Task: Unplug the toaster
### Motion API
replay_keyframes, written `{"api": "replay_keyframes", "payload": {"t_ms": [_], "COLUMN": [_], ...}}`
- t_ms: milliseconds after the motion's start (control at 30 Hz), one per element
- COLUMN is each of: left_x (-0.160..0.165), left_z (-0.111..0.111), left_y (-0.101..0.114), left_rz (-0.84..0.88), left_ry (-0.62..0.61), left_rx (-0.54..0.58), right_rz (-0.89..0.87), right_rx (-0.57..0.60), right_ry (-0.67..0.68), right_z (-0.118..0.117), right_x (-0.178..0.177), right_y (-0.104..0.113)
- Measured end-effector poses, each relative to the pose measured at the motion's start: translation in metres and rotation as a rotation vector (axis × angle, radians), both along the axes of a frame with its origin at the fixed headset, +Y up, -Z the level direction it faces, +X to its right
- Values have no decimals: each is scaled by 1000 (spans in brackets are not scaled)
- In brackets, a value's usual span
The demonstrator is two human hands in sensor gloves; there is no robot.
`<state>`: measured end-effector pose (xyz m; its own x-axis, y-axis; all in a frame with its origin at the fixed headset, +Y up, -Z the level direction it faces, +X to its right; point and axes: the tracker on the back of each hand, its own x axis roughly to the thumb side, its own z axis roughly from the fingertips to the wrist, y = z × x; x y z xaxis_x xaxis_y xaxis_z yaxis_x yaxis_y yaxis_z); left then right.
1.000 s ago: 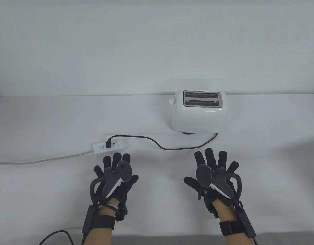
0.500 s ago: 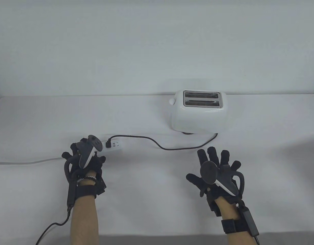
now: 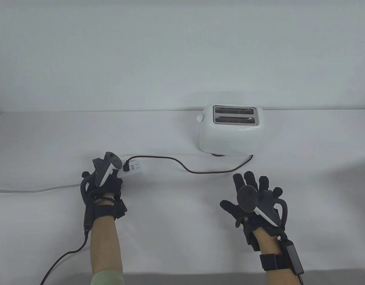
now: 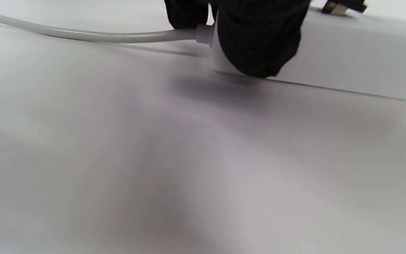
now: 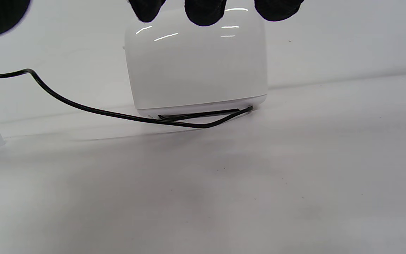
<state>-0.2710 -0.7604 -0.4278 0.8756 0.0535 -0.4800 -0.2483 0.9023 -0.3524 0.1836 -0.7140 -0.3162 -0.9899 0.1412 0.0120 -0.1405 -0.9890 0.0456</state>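
A white two-slot toaster [image 3: 232,130] stands at the back of the table; it also shows in the right wrist view [image 5: 196,67]. Its black cord [image 3: 200,171] runs left to a black plug [image 3: 126,166] seated in a white power strip [image 3: 134,169]. My left hand [image 3: 103,181] grips the strip's left end; in the left wrist view a gloved finger [image 4: 259,42] presses on that end of the strip [image 4: 347,60]. My right hand [image 3: 253,196] is open with fingers spread, empty, in front of the toaster and just short of the cord [image 5: 83,107].
The strip's grey supply cable [image 3: 34,188] trails left off the table, also shown in the left wrist view [image 4: 83,34]. The table is covered in white cloth [image 3: 182,207]. A black glove cable [image 3: 60,261] hangs by my left forearm.
My left hand moved left and forward from the table's middle onto the power strip's left end and settled on it. My right hand drifted slightly right, still open.
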Motion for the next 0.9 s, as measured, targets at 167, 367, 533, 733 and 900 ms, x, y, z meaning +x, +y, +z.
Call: {"api": "replay_keyframes", "payload": {"t_ms": [167,367,533,733,900], "left_x": [12,41,65,103,137], "left_z": [13,30,43,53,55], "left_y": [5,19,31,45,56], "left_rz": [80,64,86,146,159], "left_ry": [-127,-324,-436,-540,-613], "left_rx": [132,250,293,348,371], "right_rz": [-20,-90,-141,-186,-229], "right_rx": [-9,20,30,52,83], "right_ry": [-3,-7,24,43,36], "right_z": [0,5,11,16,21], "right_x": [6,16,21,26,33], "right_y": [1,9,15,22,27]}}
